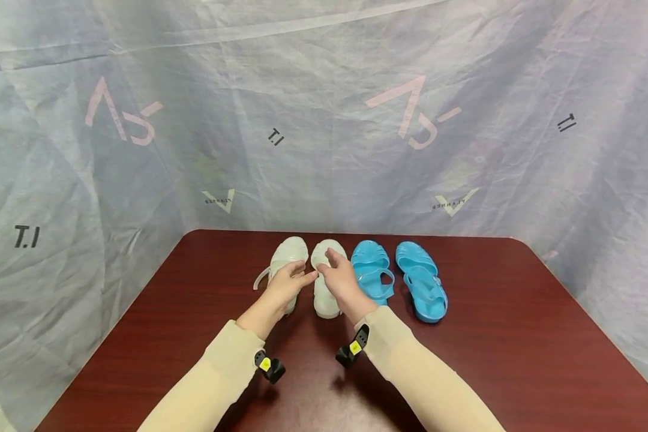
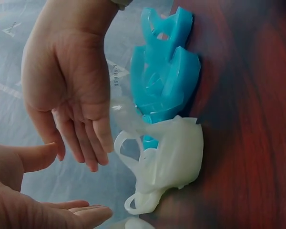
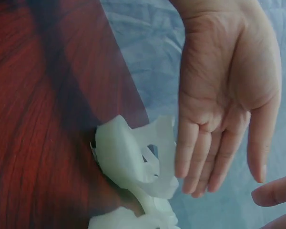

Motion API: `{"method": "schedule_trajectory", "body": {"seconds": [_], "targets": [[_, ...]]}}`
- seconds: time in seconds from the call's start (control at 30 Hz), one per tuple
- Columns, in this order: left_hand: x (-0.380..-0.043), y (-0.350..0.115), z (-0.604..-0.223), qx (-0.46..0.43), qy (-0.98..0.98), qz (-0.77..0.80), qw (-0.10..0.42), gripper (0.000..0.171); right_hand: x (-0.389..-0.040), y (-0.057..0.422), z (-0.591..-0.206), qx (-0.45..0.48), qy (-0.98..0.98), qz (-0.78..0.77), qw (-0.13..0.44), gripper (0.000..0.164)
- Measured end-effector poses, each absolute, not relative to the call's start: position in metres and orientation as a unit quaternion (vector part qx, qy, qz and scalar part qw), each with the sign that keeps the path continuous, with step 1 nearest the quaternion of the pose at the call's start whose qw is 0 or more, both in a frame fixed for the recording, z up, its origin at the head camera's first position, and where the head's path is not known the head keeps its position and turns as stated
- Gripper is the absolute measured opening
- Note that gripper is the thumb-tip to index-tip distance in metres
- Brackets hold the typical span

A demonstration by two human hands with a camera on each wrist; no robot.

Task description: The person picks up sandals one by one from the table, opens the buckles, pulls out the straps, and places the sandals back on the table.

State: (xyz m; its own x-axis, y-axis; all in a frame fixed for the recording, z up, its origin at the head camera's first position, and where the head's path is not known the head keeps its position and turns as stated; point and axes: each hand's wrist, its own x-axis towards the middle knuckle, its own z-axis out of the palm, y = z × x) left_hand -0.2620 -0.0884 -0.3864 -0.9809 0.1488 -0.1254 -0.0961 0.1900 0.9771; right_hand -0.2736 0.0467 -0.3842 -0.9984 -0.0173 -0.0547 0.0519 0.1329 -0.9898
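My left hand (image 1: 285, 289) is held above the left white sandal (image 1: 290, 249), its fingers straight and apart from it. Over the right white sandal (image 1: 326, 303), my right hand (image 1: 344, 283) is likewise extended, holding nothing. The palms face one another, fingertips close together. The left wrist view has my left hand (image 2: 43, 202) low at the side and the right hand (image 2: 76, 90) beyond it. In the right wrist view, the left hand (image 3: 219, 95) hangs beside a white sandal (image 3: 121, 150). The white sandals lie side by side on the table, partly covered by the hands.
Two blue sandals (image 1: 421, 282) lie right of the white pair, the nearer one partly hidden by my right hand. The dark red wooden table (image 1: 518, 336) has rounded far corners. Behind it hangs a pale printed cloth (image 1: 324, 90).
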Motion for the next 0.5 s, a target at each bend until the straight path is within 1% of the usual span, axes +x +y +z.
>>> {"method": "schedule_trajectory", "body": {"seconds": [0.27, 0.5], "targets": [[-0.261, -0.08, -0.395, 0.021, 0.756, 0.647, 0.096, 0.067, -0.272, 0.061, -0.385, 0.027, 0.752, -0.659, 0.01, 0.059], [-0.26, -0.074, -0.397, 0.008, 0.766, 0.635, 0.094, 0.069, -0.272, 0.069, -0.386, 0.041, 0.755, -0.655, 0.01, 0.061]]}}
